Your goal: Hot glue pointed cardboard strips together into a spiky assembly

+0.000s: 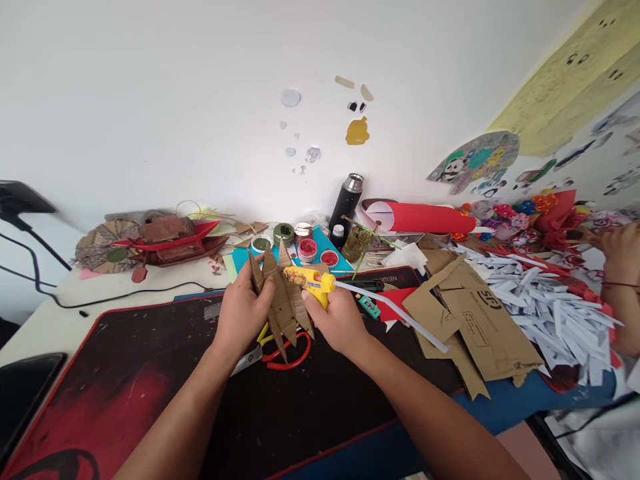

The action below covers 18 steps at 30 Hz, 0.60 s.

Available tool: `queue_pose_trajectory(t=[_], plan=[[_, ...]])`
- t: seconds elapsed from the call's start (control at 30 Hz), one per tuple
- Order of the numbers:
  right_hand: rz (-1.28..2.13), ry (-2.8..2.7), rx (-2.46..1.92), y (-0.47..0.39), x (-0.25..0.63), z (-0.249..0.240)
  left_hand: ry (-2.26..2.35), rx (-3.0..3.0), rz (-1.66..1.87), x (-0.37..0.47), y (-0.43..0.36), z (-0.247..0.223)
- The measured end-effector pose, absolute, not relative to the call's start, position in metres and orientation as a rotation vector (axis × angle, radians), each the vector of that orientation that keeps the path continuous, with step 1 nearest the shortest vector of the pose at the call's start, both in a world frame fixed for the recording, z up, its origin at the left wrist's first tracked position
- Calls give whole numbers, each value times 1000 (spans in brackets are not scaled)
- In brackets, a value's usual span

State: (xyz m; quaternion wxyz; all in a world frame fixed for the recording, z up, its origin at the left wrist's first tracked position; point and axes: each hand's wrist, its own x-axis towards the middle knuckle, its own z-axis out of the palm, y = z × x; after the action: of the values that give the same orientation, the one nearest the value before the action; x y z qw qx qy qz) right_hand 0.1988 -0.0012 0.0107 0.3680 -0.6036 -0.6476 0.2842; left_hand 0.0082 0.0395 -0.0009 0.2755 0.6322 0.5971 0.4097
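Note:
My left hand (245, 303) is closed on a piece made of pointed cardboard strips (281, 303), its thumb pressing the front. In my right hand (343, 320) is a yellow hot glue gun (314, 283), its nozzle close to the upper part of the cardboard; I cannot tell whether they touch. A long translucent glue stick (395, 313) sticks out of the gun's back and droops to the right. Below the cardboard lie red-handled scissors (295, 357), partly hidden by it, on a dark desk mat (280, 413).
Paint jars (307, 251) and a black thermos (347, 203) stand at the back. Red boat models (170, 237) sit at left. Flat cardboard (493, 327) and a heap of white paper strips (550, 307) lie right. Another person's arm (623, 287) reaches in at far right.

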Motion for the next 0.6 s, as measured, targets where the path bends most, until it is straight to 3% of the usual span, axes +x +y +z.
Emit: queue_pose_trajectory(t=[0.23, 0.4, 0.6], plan=[[1130, -1259, -1467, -9, 214, 5, 1712, 1449, 1422, -9, 49, 6], [886, -1523, -1657, -19, 234, -7, 1543, 1194, 1738, -28, 58, 7], [584, -2095, -1756, -19, 226, -11, 1295, 955, 1756, -31, 67, 5]])
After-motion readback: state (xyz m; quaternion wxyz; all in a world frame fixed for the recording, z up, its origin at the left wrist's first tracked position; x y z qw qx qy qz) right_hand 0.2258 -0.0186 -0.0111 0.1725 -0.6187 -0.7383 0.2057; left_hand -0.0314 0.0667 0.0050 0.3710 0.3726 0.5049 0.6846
